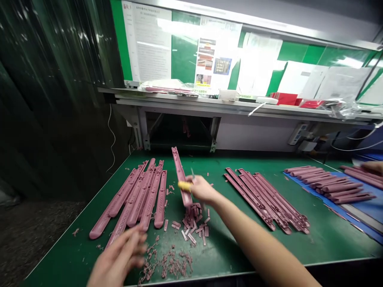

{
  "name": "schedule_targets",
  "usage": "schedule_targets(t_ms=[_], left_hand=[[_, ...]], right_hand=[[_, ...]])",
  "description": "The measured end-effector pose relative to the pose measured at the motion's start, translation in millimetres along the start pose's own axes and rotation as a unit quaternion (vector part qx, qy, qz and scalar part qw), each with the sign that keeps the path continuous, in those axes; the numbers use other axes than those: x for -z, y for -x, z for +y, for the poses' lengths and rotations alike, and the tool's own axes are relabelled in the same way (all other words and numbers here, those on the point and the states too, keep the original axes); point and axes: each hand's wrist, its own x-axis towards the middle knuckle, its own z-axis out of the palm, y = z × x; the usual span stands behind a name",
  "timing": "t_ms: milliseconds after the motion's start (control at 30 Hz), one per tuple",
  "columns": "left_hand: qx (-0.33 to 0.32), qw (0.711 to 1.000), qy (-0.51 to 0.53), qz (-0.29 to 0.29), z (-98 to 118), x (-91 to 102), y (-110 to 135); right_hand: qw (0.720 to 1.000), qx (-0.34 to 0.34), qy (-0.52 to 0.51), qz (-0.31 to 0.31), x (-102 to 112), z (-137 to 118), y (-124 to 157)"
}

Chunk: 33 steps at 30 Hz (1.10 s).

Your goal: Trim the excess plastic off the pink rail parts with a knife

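My right hand (202, 189) is closed around a long pink plastic strip (180, 173) and a small yellow-handled blade (185, 185). The strip points away from me over the green table (329, 239). My left hand (119, 259) is low at the near edge, blurred by motion, its fingers stretched toward the near ends of a pile of pink strips (140, 197). Nothing shows in that hand. Pink offcuts (194, 225) lie just below my right hand.
Another stack of pink strips (266, 199) lies to the right. Rounded pink parts (329, 183) rest on a blue mat (368, 207). Another person's hand (372, 166) shows at the far right. Fine pink scraps (170, 265) litter the near edge. A shelf (239, 104) runs behind.
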Motion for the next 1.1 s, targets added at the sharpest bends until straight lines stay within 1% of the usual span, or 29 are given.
schedule_targets(t_ms=[33, 67, 100, 133, 200, 233, 267, 300, 400, 467, 567, 600, 667, 733, 767, 833, 900, 1000, 1100], left_hand=[[0.017, 0.998, 0.050, -0.018, 10, -15.4, -5], [0.041, 0.992, 0.107, -0.059, 18, -31.4, -8], [0.053, 0.982, 0.146, -0.111, 23, -46.9, -10], [0.053, 0.978, 0.157, -0.123, 24, -60.8, -10], [0.063, 0.974, 0.156, -0.151, 15, -81.5, -4], [0.071, 0.975, 0.143, -0.157, 7, -88.2, 3], [0.082, 0.974, 0.131, -0.167, -2, -92.7, 10], [0.093, 0.972, 0.119, -0.179, -11, -95.5, 18], [0.121, 0.965, 0.095, -0.214, -30, -97.3, 37], [0.134, 0.960, 0.088, -0.230, -34, -94.4, 44], [0.125, 0.960, 0.093, -0.234, -32, -82.6, 46], [0.116, 0.962, 0.096, -0.227, -31, -76.2, 46], [0.091, 0.971, 0.085, -0.202, -29, -59.6, 46], [0.053, 0.981, 0.044, -0.183, -25, -39.4, 46], [0.027, 0.983, 0.013, -0.184, -23, -28.9, 46], [-0.029, 0.976, -0.054, -0.208, -17, -9.7, 46], [-0.067, 0.964, -0.117, -0.231, -9, 4.3, 46], [-0.105, 0.946, -0.192, -0.240, 2, 14.1, 47], [-0.143, 0.919, -0.252, -0.267, 7, 17.8, 46]], right_hand=[[0.999, 0.015, -0.020, -0.024, -14, 7, 28], [0.997, 0.032, -0.052, -0.044, -28, 14, 56], [0.989, 0.050, -0.124, -0.069, -40, 21, 81], [0.981, 0.055, -0.175, -0.055, -49, 27, 102], [0.973, 0.076, -0.213, 0.043, -56, 34, 130], [0.970, 0.087, -0.209, 0.089, -55, 35, 136], [0.969, 0.101, -0.193, 0.119, -51, 34, 140], [0.969, 0.119, -0.171, 0.132, -48, 32, 140], [0.971, 0.167, -0.125, 0.117, -40, 26, 135], [0.969, 0.176, -0.144, 0.093, -38, 28, 131], [0.973, 0.141, -0.180, 0.026, -28, 36, 127], [0.977, 0.129, -0.167, 0.010, -22, 38, 127], [0.986, 0.121, -0.114, 0.002, -6, 40, 128], [0.988, 0.133, -0.079, -0.017, 6, 36, 135], [0.986, 0.143, -0.082, -0.032, 9, 32, 139], [0.978, 0.159, -0.124, -0.057, 8, 22, 149], [0.968, 0.157, -0.188, -0.063, -1, 11, 158], [0.950, 0.130, -0.268, -0.094, -15, 1, 163], [0.930, 0.119, -0.319, -0.140, -20, 0, 163]])
